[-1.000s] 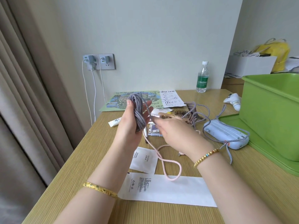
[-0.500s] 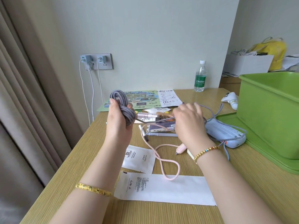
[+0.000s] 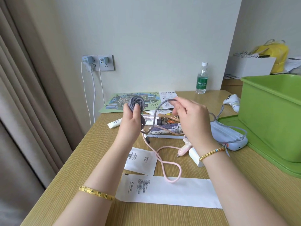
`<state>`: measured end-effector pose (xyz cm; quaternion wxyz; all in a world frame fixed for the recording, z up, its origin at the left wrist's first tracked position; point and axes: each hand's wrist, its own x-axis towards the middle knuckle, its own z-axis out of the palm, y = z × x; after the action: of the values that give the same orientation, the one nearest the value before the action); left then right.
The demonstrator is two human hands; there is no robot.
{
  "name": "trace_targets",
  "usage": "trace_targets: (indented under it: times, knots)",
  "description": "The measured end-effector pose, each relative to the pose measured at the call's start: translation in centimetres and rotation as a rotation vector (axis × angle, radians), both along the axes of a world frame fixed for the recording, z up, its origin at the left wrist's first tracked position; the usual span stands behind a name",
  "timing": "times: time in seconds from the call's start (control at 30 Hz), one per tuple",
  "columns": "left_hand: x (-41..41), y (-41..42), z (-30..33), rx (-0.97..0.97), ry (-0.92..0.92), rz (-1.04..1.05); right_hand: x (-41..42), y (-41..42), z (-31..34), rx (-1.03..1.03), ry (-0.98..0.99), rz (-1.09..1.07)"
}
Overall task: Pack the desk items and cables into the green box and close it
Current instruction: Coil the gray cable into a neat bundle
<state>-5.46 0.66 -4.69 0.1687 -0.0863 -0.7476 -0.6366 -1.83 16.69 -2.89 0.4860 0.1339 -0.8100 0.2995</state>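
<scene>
Now grey cable coiled in left hand, strand pinched by right hand.

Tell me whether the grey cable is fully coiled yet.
Not yet. The left hand grips a coiled bundle of the grey cable, but a loose length runs through the right hand and trails over the blue device.

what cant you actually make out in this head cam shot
- Inside of the green box: head view sees only its outer wall and rim, and the right edge cuts it off.
- Small print on the white packets: too small to read.
- Items behind the right hand: partly hidden by it.
- Far end of the grey cable: it runs behind the right hand, so its end is unclear.
</scene>
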Motion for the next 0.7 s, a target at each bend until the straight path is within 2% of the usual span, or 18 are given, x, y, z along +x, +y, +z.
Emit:
trace_targets:
  times: [0.2,0.27,0.33,0.47,0.6,0.7]
  knots:
    - [0.9,0.9,-0.1,-0.329,0.053,-0.070,0.1,-0.3,0.1,-0.149,-0.032,0.087]
    - [1.2,1.2,-0.3,-0.399,0.064,-0.157,0.0,-0.4,0.1,-0.184,-0.057,0.120]
    - [1.7,1.3,-0.3,-0.382,0.033,-0.290,-0.2,-0.5,0.0,-0.215,-0.093,0.134]
    - [2.6,1.1,0.3,-0.231,-0.031,-0.512,-0.5,-0.2,-0.1,-0.279,-0.153,0.158]
    - [2.5,1.1,0.2,-0.284,-0.014,-0.582,-0.6,0.1,-0.1,-0.350,-0.224,0.167]
    - [2.2,0.9,0.1,-0.365,-0.025,-0.539,-0.8,0.5,-0.1,-0.350,-0.326,0.181]
